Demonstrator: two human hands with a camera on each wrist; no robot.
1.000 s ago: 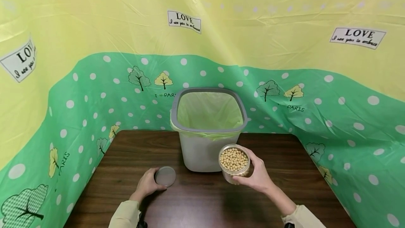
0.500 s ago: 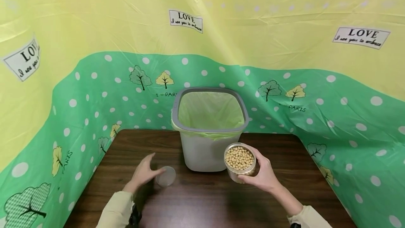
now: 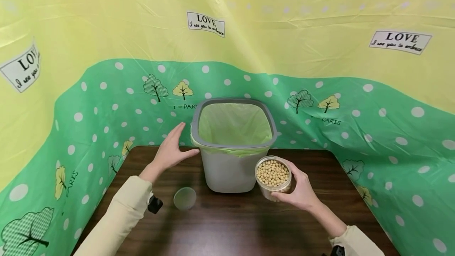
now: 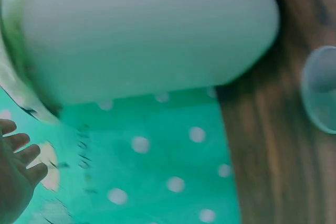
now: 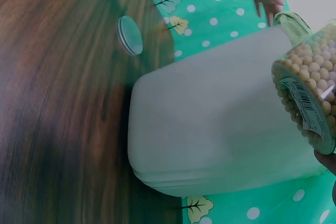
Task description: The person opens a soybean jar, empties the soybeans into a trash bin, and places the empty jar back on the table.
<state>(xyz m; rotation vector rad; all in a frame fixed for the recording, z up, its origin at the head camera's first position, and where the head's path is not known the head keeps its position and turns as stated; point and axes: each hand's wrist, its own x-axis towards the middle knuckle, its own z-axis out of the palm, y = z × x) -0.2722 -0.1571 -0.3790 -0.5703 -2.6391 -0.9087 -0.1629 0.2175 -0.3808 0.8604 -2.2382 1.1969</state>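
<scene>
My right hand (image 3: 300, 189) grips a clear round jar (image 3: 273, 177) full of pale yellow beans, tilted toward the head camera with its mouth uncovered. In the right wrist view, the jar (image 5: 310, 87) shows a barcode label on its base. My left hand (image 3: 170, 151) is raised in the air just left of the bin, fingers straight and thumb spread, holding nothing. Below it, a round translucent lid (image 3: 185, 198) lies on the table. The grey bin (image 3: 229, 173), lined with a light green bag (image 3: 234, 123), stands upright between the hands.
The dark wooden table (image 3: 213, 228) carries the bin near its back edge. A green and yellow patterned sheet (image 3: 106, 86) hangs behind and on both sides. The bin's grey rim (image 3: 234, 145) rises above the jar's height in the head view.
My left hand has let go of the lid, leaving it on the table, and has risen forward to beside the bin's rim. The right hand has moved the jar slightly right and up.
</scene>
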